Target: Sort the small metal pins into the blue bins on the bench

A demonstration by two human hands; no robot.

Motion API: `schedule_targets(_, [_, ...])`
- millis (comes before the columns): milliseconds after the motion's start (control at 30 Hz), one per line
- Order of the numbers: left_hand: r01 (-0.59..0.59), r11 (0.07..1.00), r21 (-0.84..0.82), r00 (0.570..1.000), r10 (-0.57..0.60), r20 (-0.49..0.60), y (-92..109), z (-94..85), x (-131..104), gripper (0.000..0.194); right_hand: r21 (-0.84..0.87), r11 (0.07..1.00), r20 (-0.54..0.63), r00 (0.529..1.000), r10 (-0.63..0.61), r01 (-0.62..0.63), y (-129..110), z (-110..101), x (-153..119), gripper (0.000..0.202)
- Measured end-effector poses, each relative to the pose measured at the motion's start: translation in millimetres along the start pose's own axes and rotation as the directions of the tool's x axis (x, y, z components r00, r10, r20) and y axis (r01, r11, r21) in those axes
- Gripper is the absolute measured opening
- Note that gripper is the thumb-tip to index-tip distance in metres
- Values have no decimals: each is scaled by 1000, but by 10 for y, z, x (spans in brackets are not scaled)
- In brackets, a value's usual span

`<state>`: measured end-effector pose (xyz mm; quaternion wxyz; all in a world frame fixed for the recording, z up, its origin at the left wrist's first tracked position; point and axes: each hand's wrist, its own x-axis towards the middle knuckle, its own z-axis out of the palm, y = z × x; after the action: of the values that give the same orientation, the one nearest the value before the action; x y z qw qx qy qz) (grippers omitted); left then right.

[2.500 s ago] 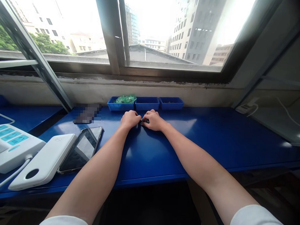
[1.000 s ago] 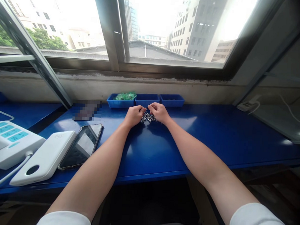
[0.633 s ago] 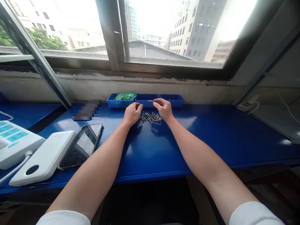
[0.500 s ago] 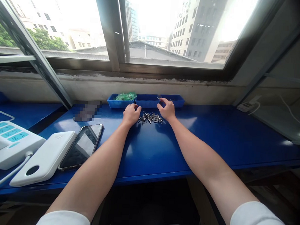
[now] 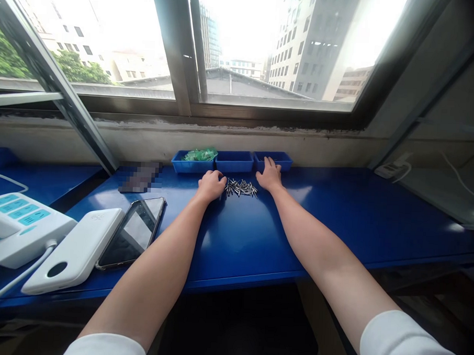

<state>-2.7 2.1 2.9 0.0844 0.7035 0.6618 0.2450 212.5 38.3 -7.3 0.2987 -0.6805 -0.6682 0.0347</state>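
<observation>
A pile of thin metal pins, perhaps rivets or screws [image 5: 241, 188], lies on the blue table between my hands. My left hand [image 5: 211, 186] rests at the left edge of this pile with its fingers curled; whatever they may hold is hidden. Over the front rim of the right blue bin [image 5: 285, 163] reaches my right hand [image 5: 270, 176], its fingers apart and no piece visible in them. A few small dark pieces show inside that bin. Left of it stand the middle blue bin [image 5: 234, 164] and the left blue bin [image 5: 186, 167], which holds green translucent plastic [image 5: 201, 154].
On the left of the table [image 5: 242, 246] lie a phone [image 5: 134, 230], a white power bank [image 5: 74, 249] and a white power strip [image 5: 30, 236] with a cable. A metal upright [image 5: 83, 108] stands at the left. A window wall runs behind the bins.
My right hand held a small metal pin near the right bin; now its fingers are spread and the pin is no longer visible. The left hand stays beside the pile.
</observation>
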Motion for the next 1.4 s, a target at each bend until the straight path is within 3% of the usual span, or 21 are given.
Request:
schedule_targets(233, [-13, 999, 33, 999, 11, 41, 13, -5, -16, 37, -19, 999, -180, 983, -31, 28, 26, -28, -3, 30])
schedule_targets(567, [-54, 999, 4, 997, 53, 50, -6, 31, -11, 44, -53, 993, -137, 984, -110, 103, -118, -121, -157, 30])
schedule_targets(833, [-83, 996, 18, 993, 81, 90, -11, 46, -34, 49, 26, 998, -171, 984, -55, 60, -34, -35, -53, 38])
schedule_targets(1033, [-74, 997, 21, 992, 71, 101, 10, 28, -47, 51, 167, 983, 51, 995, -81, 71, 17, -2, 0, 78])
schedule_targets(1133, [-72, 997, 13, 993, 70, 99, 25, 28, -50, 51, 217, 973, 76, 992, -100, 81, 9, -22, -24, 80])
schedule_targets(1267, [-82, 997, 2, 992, 81, 95, 18, 45, -41, 50, 229, 964, -7, 991, -136, 134, -28, -25, -63, 71])
schedule_targets(1400, [-133, 991, -24, 985, 135, 107, 3, 37, -56, 57, 189, 974, -102, 989, -106, 124, -120, -51, -122, 40])
